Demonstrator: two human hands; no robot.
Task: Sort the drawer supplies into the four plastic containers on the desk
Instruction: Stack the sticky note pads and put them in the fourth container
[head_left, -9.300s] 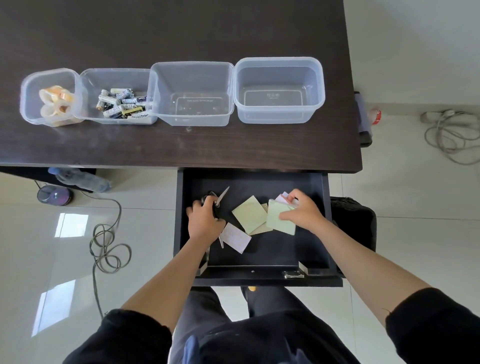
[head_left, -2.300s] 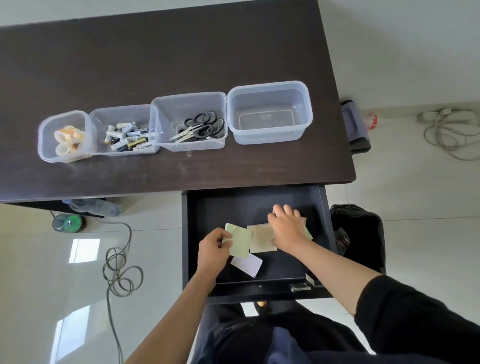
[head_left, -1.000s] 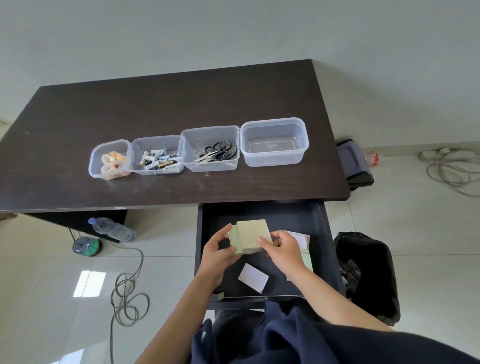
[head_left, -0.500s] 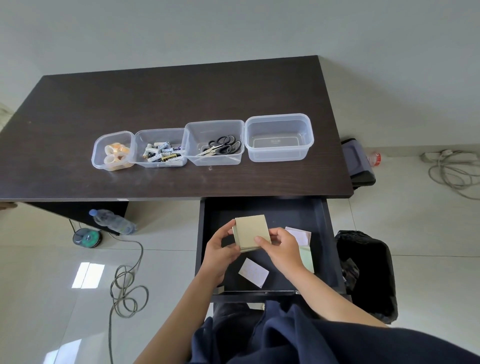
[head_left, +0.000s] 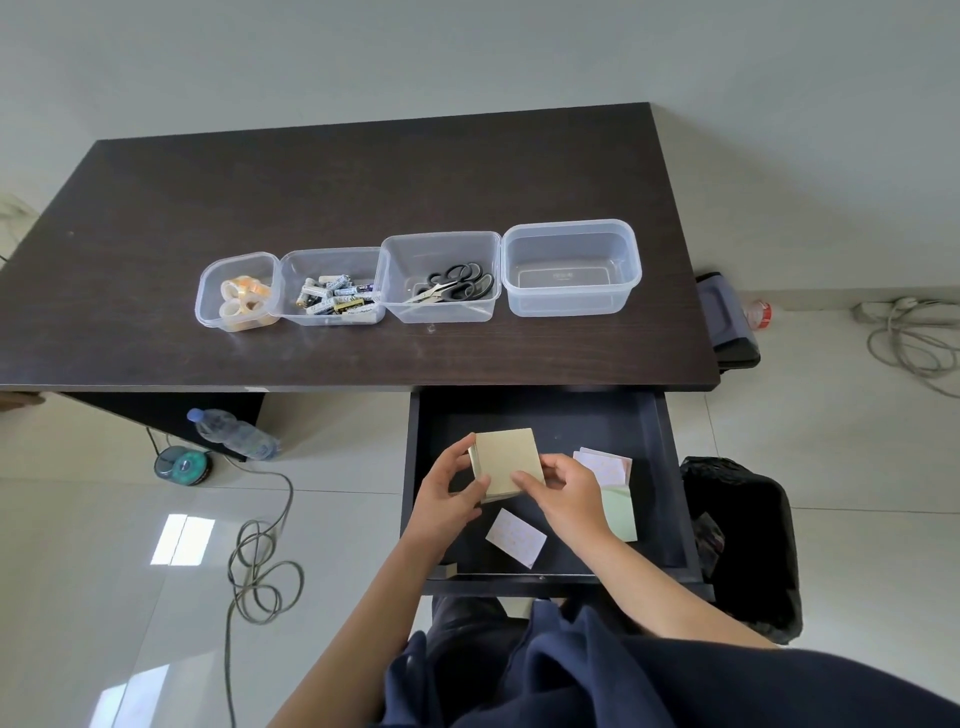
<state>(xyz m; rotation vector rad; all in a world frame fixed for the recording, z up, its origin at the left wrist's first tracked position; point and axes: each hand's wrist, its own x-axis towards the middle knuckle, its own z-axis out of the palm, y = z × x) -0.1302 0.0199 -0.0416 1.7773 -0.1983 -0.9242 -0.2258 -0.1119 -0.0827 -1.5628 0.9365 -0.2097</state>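
While both hands closed on it from either side, the stack of pale yellow sticky notes (head_left: 506, 462) sat lifted just above the floor of the open drawer (head_left: 545, 415). The left hand (head_left: 449, 499) pinched its left edge, thumb on top and fingers curled beneath; the right hand (head_left: 566, 491) gripped its lower right corner the same way. Still lying in the drawer were a small white patterned note (head_left: 516, 538) near the front, a light green pad (head_left: 621, 512) partly under the right wrist, and a pink-white pad (head_left: 605, 465) just behind that one. Above the drawer the dark desk (head_left: 363, 182) carried four clear plastic containers in a touching row: the leftmost container (head_left: 208, 296) held tape rolls (head_left: 241, 301), the second container (head_left: 291, 270) held batteries (head_left: 337, 299), the third container (head_left: 441, 244) held black-handled scissors (head_left: 454, 283), and the rightmost container (head_left: 571, 234) had nothing in it. On the tiled floor to the left lay a water bottle (head_left: 231, 434) and a looped cable (head_left: 262, 566), and a black bin bag (head_left: 743, 540) stood just beside the drawer on the right.
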